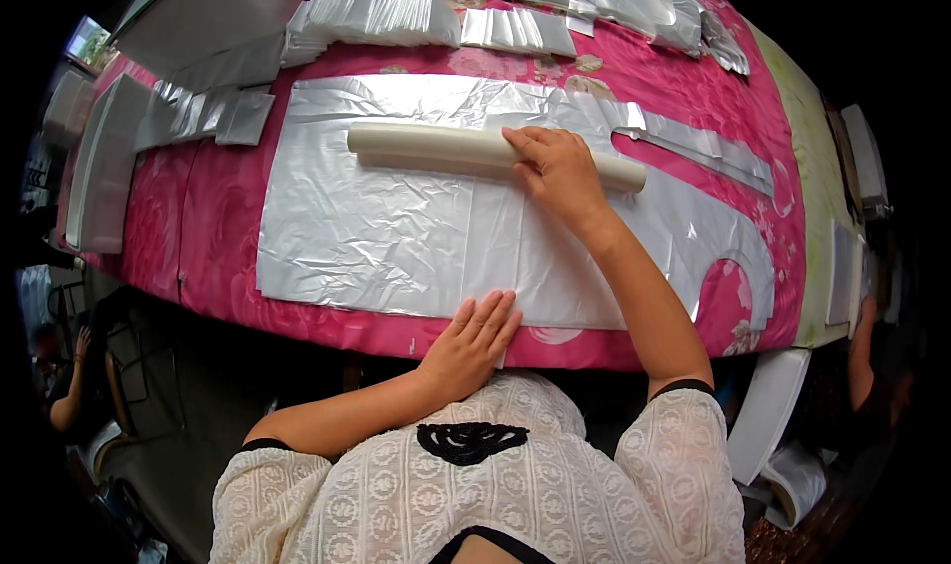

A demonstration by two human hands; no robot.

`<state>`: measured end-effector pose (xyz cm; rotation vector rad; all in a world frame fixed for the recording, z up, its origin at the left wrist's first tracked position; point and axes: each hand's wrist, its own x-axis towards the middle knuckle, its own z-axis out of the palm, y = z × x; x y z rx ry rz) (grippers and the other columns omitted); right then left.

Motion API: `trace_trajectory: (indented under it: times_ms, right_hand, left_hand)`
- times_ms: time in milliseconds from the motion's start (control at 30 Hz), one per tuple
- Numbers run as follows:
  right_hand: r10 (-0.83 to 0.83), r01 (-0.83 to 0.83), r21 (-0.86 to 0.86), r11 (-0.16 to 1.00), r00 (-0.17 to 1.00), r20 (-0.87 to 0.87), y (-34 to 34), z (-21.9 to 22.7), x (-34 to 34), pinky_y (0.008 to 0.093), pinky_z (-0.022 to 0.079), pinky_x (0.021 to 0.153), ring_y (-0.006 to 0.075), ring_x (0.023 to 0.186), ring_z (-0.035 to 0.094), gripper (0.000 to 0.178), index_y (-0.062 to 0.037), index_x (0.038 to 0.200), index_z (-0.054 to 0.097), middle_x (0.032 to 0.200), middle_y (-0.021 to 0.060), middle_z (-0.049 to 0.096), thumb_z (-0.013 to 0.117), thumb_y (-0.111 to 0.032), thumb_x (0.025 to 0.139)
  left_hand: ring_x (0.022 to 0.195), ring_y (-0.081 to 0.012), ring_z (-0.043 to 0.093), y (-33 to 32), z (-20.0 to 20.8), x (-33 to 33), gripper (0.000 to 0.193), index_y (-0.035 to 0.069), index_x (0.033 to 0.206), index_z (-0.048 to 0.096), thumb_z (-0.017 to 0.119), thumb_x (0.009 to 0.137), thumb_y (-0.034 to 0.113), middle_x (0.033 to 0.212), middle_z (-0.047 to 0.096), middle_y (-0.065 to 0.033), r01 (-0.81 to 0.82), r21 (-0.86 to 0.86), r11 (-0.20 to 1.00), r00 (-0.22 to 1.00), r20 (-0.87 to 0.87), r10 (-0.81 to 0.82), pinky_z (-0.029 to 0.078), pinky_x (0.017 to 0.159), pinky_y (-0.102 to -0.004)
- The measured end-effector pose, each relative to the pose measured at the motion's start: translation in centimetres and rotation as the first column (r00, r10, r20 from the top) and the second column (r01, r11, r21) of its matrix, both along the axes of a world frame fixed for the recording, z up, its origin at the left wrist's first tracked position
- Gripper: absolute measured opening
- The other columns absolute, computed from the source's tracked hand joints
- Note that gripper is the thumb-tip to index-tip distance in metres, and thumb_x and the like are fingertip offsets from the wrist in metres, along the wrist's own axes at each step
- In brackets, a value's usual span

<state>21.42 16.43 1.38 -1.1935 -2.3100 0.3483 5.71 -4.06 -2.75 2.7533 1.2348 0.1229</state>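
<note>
Two hands are on one silver plastic sheet (367,227), which lies spread and quite wrinkled on the pink-covered table (220,232), a little inside the front edge. The left hand (475,333) is laid flat, its fingers straight and close together, with the fingertips on the sheet's near border and the palm over the table's front edge. The right hand (562,166) is bent around a white tube (426,146), thumb on the near side and fingers over the top; how strongly it grips, one cannot tell. The tube seems to rest lengthwise on the far half of the sheet, its right end close to the curved cut-outs. If the tube is pushed unevenly, it could turn askew and fix the many wrinkles into creases. If the left hand presses too lightly, the sheet may slide or pucker; the narrow strips toward the table's right end could also fold under. A row of folded silver pieces (371,19) stands near the far edge.
</note>
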Motion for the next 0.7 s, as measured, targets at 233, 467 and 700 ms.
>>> trace_trajectory:
  times_ms: [233, 467, 700]
  right_hand:
    - [-0.036, 0.053, 0.253, 0.966, 0.997, -0.069, 3.4, -0.4, -0.4, 0.0395, 0.035, 0.098, 0.0283, 0.106, 0.051, 0.041, -0.0099, 0.115, 0.061, 0.114, 0.0097, 0.059, 0.066, -0.007, 0.075]
    - [0.449, -0.468, -0.195, 0.862, 0.883, -0.138, -8.7, -0.2, 1.0, 0.0372, 0.043, 0.094, 0.0297, 0.11, 0.051, 0.042, 0.0002, 0.109, 0.059, 0.113, 0.0135, 0.057, 0.055, 0.005, 0.067]
    - [0.396, -0.403, -0.195, 0.894, 0.915, -0.076, -11.4, -0.5, 1.6, 0.0384, 0.04, 0.098, 0.0305, 0.115, 0.048, 0.048, 0.0, 0.114, 0.056, 0.121, 0.0135, 0.053, 0.055, 0.003, 0.066]
  left_hand:
    - [0.132, -0.0326, 0.032, 0.8, 0.9, -2.5, 0.058, -0.003, 0.128, 0.044, 0.058, 0.077, 0.019, 0.14, 0.036, -0.0188, 0.188, 0.029, 0.982, 0.966, 0.177, -0.19, 0.029, 0.106, -0.0465]
    - [0.122, -0.0296, 0.044, 1.9, 1.5, -5.6, 0.04, -0.004, 0.112, 0.055, 0.056, 0.076, 0.015, 0.133, 0.043, -0.0176, 0.365, -0.079, 0.927, 0.871, 0.381, -0.311, 0.037, 0.103, -0.0404]
    - [0.109, -0.0269, 0.055, 2.5, 2.3, -6.6, 0.028, -0.001, 0.099, 0.059, 0.058, 0.074, 0.012, 0.118, 0.056, -0.0145, 0.427, -0.026, 0.904, 0.816, 0.442, -0.373, 0.047, 0.092, -0.0367]
